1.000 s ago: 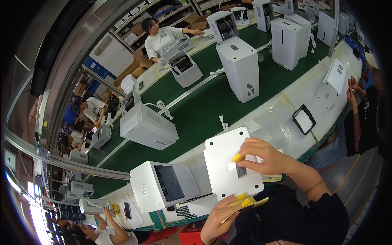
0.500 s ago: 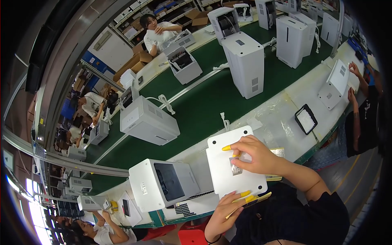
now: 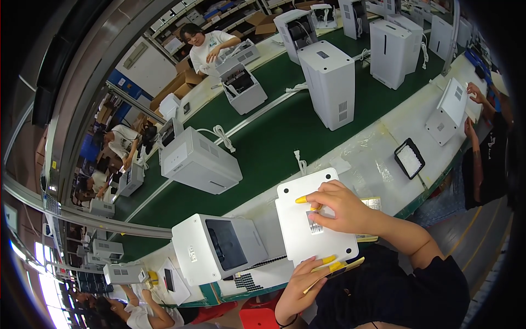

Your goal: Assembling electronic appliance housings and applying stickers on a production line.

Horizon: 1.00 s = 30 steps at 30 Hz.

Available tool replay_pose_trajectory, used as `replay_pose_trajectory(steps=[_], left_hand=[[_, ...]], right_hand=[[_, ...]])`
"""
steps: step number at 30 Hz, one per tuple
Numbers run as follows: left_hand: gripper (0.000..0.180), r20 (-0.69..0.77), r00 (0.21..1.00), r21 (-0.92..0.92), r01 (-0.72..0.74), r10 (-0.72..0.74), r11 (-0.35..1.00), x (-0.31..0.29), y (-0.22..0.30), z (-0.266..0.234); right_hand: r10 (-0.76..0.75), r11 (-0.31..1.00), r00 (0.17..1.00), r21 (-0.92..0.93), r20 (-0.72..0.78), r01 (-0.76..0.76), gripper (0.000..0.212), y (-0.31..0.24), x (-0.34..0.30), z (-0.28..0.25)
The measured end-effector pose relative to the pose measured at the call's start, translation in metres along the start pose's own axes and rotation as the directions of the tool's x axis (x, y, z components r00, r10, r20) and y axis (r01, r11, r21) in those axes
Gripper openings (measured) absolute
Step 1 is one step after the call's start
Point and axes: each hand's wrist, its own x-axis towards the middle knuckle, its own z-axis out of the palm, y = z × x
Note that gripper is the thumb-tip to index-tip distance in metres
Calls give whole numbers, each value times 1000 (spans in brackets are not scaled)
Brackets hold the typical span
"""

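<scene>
A white appliance (image 3: pixel 296 236) with black round feet at its corners lies in front of me on the bench. My right hand (image 3: pixel 344 209), with yellow finger covers, is over its flat face. The thumb and a bent finger pinch at the upper edge of a silver printed label (image 3: pixel 316 226), while the index finger stretches out to the left. The label lies against the white face; whether it is fully stuck cannot be told. At the near edge of the appliance, my left hand (image 3: pixel 300 282) grips a thin yellow-edged sheet (image 3: pixel 346 267), also with yellow covers on its fingers.
Left of the appliance stands another white unit (image 3: pixel 200 249) with a dark window, near small black pads (image 3: pixel 249 281). A black tray of white pieces (image 3: pixel 409 159) sits to the right. Beyond, a green conveyor (image 3: pixel 268 143) carries several white units. Co-workers sit around the line.
The label's lower part has come closer to straight on the white face, under my right thumb. My left hand stays almost still. Across the line, a co-worker's hands have lowered.
</scene>
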Motion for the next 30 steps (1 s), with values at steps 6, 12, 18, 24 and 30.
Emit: replay_pose_trajectory(steps=[6,12,18,24,30], left_hand=[[22,8,1000,1,-2,2,1000,-2,-2,-1],[22,8,1000,7,2,-2,1000,-3,-1,-2],[22,10,1000,7,-7,6,1000,-4,-5,-3],[23,9,1000,25,-19,18,1000,-6,-6,-5],[23,20,1000,2,-17,17,1000,-8,-12,-6]], right_hand=[[-12,1000,1000,-4,15,12,30,-1,1,1],[-31,999,1000,-19,-1,31,28,-5,2,3],[-166,982,985,-82,53,170,23,0,1,3],[-272,851,959,-486,-85,198,38,-17,15,-2],[126,893,941,-377,-314,-245,48,3,4,-7]])
